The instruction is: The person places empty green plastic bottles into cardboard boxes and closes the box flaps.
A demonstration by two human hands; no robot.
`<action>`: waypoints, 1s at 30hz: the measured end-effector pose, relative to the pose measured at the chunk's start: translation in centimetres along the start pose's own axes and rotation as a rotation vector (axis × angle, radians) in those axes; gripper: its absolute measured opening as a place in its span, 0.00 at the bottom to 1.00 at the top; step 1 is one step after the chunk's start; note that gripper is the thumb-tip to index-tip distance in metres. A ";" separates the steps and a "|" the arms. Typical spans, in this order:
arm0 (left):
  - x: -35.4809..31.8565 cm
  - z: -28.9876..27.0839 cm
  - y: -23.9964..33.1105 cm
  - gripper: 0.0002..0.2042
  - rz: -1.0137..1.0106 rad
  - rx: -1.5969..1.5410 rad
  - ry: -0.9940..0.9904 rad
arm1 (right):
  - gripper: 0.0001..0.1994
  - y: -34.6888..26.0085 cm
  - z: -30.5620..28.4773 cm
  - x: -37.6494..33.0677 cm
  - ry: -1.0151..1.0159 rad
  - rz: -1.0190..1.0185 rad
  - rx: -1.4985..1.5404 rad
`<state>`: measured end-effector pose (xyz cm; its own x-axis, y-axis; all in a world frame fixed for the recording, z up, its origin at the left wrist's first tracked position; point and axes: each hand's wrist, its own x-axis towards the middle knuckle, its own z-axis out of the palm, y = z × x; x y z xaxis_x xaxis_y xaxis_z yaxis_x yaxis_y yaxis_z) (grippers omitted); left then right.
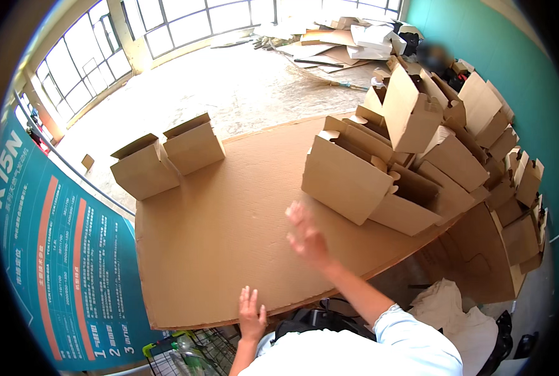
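My left hand [252,315] lies flat at the near edge of the cardboard-covered table [229,250], fingers stretched out and holding nothing. Over the middle of the tabletop, my right hand [307,235] is raised with its fingers apart, a little blurred by motion and with nothing in it. Nearest to it on the right stands an open brown cardboard box [345,178], one of several grouped together. Two more open boxes, a front one [144,175] and a back one [196,153], sit side by side at the far left corner of the table.
A teal printed banner [72,250] stands along the left side. More open boxes [452,156] are piled to the right, by a teal wall. A wire basket [191,354] sits below the near edge. Flattened cardboard [336,47] and a broom [329,80] lie on the floor beyond.
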<state>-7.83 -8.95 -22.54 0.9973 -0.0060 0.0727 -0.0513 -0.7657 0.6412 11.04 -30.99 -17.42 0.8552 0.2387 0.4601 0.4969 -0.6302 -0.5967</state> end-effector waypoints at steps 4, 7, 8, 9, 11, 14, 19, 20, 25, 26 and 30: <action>0.1 -0.5 1.3 0.25 -0.075 0.042 0.169 | 0.40 0.7 -13.7 6.5 0.308 -0.041 -0.594; 0.5 0.2 2.8 0.23 -0.076 0.016 0.196 | 0.39 4.7 -18.8 9.7 -0.092 0.348 -0.618; 0.5 0.5 3.3 0.22 -0.079 0.006 0.196 | 0.37 4.4 -20.1 10.5 -0.354 0.553 -0.539; 0.7 0.8 4.2 0.18 -0.041 0.003 0.210 | 0.22 6.3 -19.8 9.8 -0.231 0.313 -0.568; 0.6 1.3 5.6 0.16 -0.031 -0.045 0.183 | 0.13 7.8 -18.9 9.1 -0.318 0.196 -0.416; -0.2 1.1 6.8 0.14 -0.037 -0.089 0.179 | 0.05 4.9 -16.1 7.4 -0.366 0.026 -0.205; -1.2 -2.1 8.0 0.14 -0.020 -0.062 0.337 | 0.06 -3.2 -13.0 4.3 -0.573 -0.257 -0.109; -1.2 -3.5 8.7 0.13 -0.056 -0.091 0.423 | 0.07 -4.1 -12.0 3.5 -0.628 -0.328 -0.106; -2.4 -9.9 9.1 0.08 -0.145 -0.161 0.753 | 0.03 -10.1 -9.1 0.3 -0.776 -0.517 0.023; -3.2 -10.6 8.6 0.08 -0.154 -0.143 0.785 | 0.03 -10.8 -8.6 -0.3 -0.785 -0.546 0.012; -6.4 -12.6 6.2 0.06 -0.225 -0.152 0.867 | 0.09 -13.2 -7.6 -0.5 -0.863 -0.612 -0.199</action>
<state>-15.15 -5.56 -9.34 0.5986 0.6671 0.4436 0.0726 -0.5966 0.7992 2.93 -28.35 -4.78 0.3238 0.9459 -0.0212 0.9093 -0.3173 -0.2694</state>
